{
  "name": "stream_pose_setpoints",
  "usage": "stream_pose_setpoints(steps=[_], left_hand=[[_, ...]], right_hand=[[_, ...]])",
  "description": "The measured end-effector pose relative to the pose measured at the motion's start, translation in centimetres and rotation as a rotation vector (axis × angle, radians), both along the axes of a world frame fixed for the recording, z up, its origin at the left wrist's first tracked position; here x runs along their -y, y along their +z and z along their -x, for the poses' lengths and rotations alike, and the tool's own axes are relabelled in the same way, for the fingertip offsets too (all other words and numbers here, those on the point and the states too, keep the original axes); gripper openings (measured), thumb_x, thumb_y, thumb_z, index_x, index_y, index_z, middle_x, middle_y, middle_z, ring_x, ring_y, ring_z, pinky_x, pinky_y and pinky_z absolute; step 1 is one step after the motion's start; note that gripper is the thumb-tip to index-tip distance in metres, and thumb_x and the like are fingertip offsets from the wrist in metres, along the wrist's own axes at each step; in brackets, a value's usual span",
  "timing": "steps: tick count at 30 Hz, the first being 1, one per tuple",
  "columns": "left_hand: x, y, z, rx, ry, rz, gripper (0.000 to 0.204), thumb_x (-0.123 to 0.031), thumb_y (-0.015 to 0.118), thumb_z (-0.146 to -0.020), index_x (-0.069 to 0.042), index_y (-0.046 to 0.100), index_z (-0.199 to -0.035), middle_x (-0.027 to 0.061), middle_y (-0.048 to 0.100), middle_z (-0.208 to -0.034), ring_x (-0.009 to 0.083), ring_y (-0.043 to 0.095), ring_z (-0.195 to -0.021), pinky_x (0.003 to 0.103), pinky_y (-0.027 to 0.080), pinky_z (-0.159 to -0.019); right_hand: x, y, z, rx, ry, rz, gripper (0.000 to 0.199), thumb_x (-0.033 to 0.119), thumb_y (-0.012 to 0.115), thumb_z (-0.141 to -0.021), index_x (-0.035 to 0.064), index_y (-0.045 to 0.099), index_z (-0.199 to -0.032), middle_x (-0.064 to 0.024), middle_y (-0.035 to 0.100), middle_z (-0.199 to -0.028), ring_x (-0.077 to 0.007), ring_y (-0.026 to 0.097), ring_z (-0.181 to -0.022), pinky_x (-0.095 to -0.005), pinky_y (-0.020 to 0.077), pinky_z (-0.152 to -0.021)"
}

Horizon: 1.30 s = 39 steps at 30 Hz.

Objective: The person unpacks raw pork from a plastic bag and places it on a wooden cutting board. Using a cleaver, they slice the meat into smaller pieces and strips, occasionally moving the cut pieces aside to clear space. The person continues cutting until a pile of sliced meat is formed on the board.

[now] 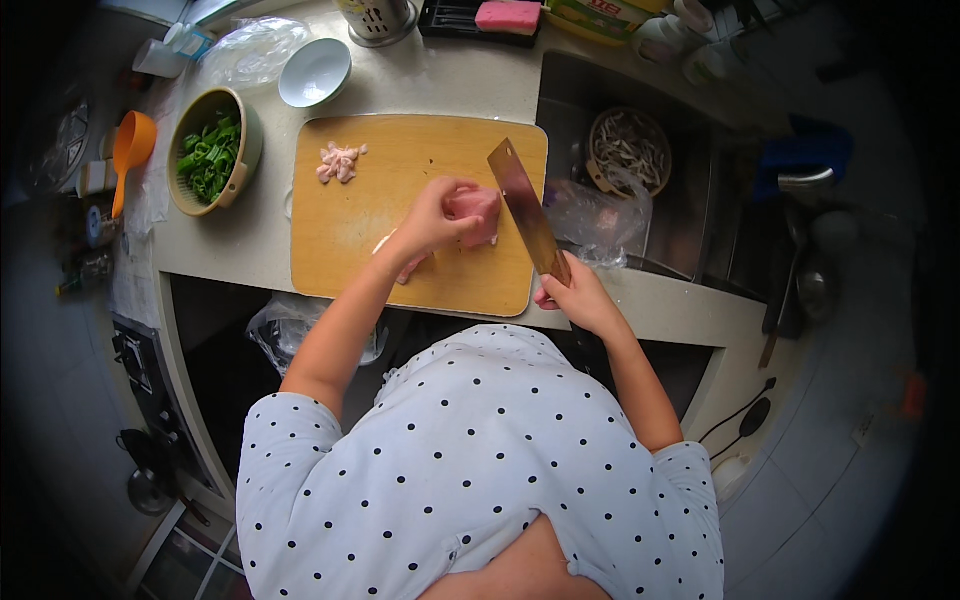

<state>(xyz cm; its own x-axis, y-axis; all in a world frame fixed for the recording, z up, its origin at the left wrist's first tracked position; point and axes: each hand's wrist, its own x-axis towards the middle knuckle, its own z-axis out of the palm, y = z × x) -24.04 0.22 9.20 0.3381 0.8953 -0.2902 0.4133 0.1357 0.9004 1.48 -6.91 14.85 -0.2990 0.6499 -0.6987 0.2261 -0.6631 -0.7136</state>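
Lying on the right half of the wooden cutting board (pixel 400 215), a slab of raw pink meat (pixel 478 213) is pinned under the left hand (pixel 432 218), whose fingers are curled down over its left part. The cleaver (pixel 528 210) is gripped by its handle in the right hand (pixel 575 295), which is wrapped fully around it near the board's lower right corner. From that fist the blade is carried up and to the left, so that its long axis runs diagonally from the lower right to the upper left, and the blade is seen just beside the right edge of the meat, on the side away from the holding fingers. The meat is thus placed between the two hands, the left one being directly upon it and the right one kept apart from it. Whether the edge is touching the meat cannot be told with certainty from this height. The meat is seen as a pale pink, smooth, thickish piece, and a paler strip is shown below the left wrist. A small heap of cut pieces (pixel 340 162) is left at the board's upper left corner. A bowl of chopped greens (pixel 210 155) is set beside the board on the left.
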Motion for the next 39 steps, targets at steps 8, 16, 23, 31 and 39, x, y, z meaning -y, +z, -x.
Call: stream_pose_setpoints(steps=[8, 16, 23, 31, 39], left_hand=[[3.1, -1.0, -1.6, 0.333, 0.319, -0.052, 0.040, -0.004, 0.072, -0.076, 0.001, 0.057, -0.112, 0.0096, 0.055, -0.113, 0.0155, 0.061, -0.090, 0.025, 0.052, -0.074], [3.9, -1.9, -1.2, 0.641, 0.399, 0.242, 0.042, 0.001, 0.070, -0.077, 0.000, 0.053, -0.115, 0.0076, 0.055, -0.107, 0.0124, 0.060, -0.088, 0.023, 0.053, -0.071], [4.1, 0.9, -1.1, -0.146, 0.159, -0.360, 0.046, -0.003, 0.075, -0.068, -0.004, 0.056, -0.109, 0.0124, 0.054, -0.103, 0.0259, 0.058, -0.090, 0.033, 0.049, -0.075], [5.2, -1.8, -3.0, 0.117, 0.377, -0.431, 0.037, -0.005, 0.075, -0.070, -0.002, 0.056, -0.102, 0.0124, 0.054, -0.111, 0.0260, 0.054, -0.100, 0.035, 0.045, -0.086], [6.2, -4.2, -3.9, 0.213, 0.545, -0.385, 0.031, -0.003, 0.070, -0.073, -0.004, 0.052, -0.098, 0.0071, 0.051, -0.094, 0.0212, 0.051, -0.085, 0.030, 0.043, -0.075]], right_hand=[[0.1, -1.9, 1.7, 0.009, 0.007, -0.014, 0.028, 0.008, 0.049, -0.093, -0.0032, 0.043, -0.118, -0.0069, 0.058, -0.079, -0.0135, 0.062, -0.071, -0.0277, 0.0556, -0.066], [0.1, -0.9, 1.7, 0.041, -0.066, -0.022, 0.034, 0.007, 0.048, -0.092, -0.0042, 0.043, -0.123, -0.0083, 0.059, -0.072, -0.0147, 0.060, -0.061, -0.0287, 0.0522, -0.057], [-1.2, -0.8, 3.1, 0.113, 0.058, -0.102, 0.030, 0.010, 0.050, -0.093, -0.0019, 0.046, -0.120, -0.0060, 0.056, -0.072, -0.0125, 0.057, -0.061, -0.0271, 0.0483, -0.057], [0.3, 5.4, 2.4, 0.294, 0.160, -0.324, 0.039, 0.025, 0.052, -0.093, -0.0042, 0.049, -0.119, -0.0248, 0.065, -0.094, -0.0391, 0.064, -0.085, -0.0396, 0.0503, -0.072], [2.4, 6.8, 2.3, 0.437, 0.276, -0.390, 0.032, 0.026, 0.052, -0.093, -0.0015, 0.052, -0.109, -0.0173, 0.067, -0.085, -0.0365, 0.065, -0.074, -0.0423, 0.0520, -0.066]])
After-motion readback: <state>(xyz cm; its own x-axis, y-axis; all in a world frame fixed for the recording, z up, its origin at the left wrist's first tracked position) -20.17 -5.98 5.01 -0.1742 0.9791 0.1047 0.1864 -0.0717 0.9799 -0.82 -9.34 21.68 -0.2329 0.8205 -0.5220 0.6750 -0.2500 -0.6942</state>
